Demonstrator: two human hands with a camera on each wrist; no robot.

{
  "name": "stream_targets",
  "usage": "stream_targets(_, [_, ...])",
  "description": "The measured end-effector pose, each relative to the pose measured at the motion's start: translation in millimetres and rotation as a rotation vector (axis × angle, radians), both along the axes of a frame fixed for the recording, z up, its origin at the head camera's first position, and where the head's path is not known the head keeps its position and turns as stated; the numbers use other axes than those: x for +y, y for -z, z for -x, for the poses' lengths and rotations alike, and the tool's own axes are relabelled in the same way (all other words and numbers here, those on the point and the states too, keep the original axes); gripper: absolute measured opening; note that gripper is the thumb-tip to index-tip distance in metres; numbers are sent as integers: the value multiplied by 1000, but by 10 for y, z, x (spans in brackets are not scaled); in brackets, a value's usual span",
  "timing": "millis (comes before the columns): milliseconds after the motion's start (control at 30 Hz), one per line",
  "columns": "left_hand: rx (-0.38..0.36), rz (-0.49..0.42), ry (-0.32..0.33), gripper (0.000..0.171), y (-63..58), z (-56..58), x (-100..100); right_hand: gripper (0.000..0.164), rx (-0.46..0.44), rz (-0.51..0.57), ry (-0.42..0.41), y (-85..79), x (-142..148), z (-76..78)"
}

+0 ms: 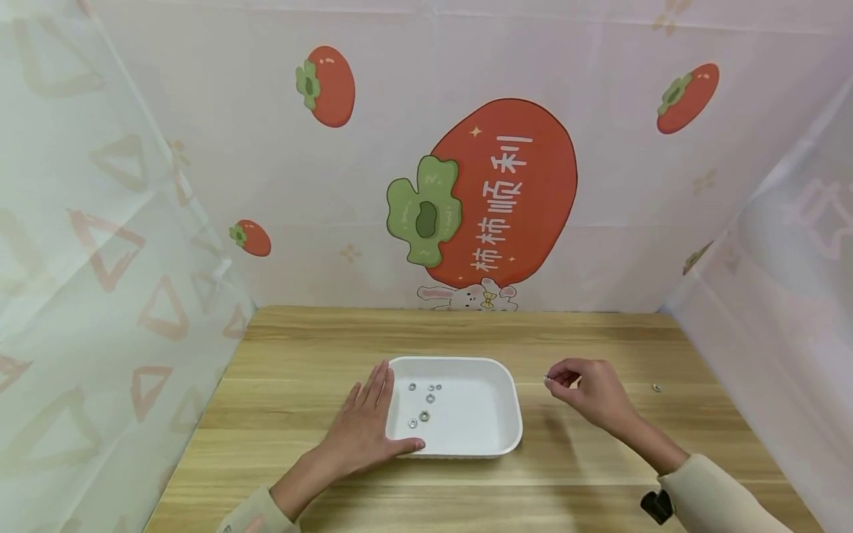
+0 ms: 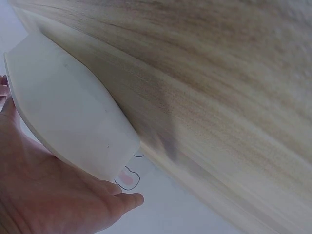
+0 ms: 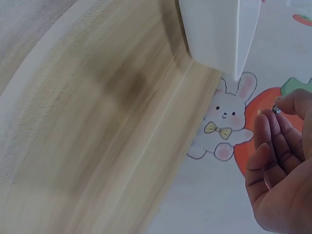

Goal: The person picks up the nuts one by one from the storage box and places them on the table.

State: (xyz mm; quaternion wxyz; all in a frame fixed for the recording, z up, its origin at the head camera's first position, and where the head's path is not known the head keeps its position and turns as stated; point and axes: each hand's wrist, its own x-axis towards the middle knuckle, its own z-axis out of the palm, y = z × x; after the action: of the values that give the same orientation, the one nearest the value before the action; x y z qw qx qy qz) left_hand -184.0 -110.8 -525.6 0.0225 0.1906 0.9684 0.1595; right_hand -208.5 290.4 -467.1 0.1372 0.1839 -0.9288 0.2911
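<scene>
Left hand (image 1: 365, 426) straight-fingered against white tray (image 1: 476, 411), thumb over near rim. Right hand (image 1: 596, 392) pinches small metal nut (image 1: 547, 378) above surface (image 1: 300, 355), right of tray. Six nuts (image 1: 424, 416) inside, leftward; loose piece (image 1: 656, 387) farther right. Probably mid-transfer into tray; next calls for carrying leftward over rim, then releasing.

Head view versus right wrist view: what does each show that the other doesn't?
Only the head view: six small metal pieces inside the white tray and another lying on the table. Only the right wrist view: the palm side of the right hand. Both: that hand pinching a small piece, the tray, table and persimmon print.
</scene>
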Motion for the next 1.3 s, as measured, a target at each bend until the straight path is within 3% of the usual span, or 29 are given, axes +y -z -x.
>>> stream_targets(267, [3,-10,0,132,-4,-2,2,6,-82,83,77,51,294,31])
stream_targets(433, [-6,-11,2,132,-15,-15,-4,6,-76,138,116,108,468,44])
stream_targets(933, [-7,-11,-3,133,4,2,-5,4,-136,105,218,226,888,31])
stream_targets(1300, [-14,-4,-5,131,-2,9,5,15,-207,123,295,374,1215,53])
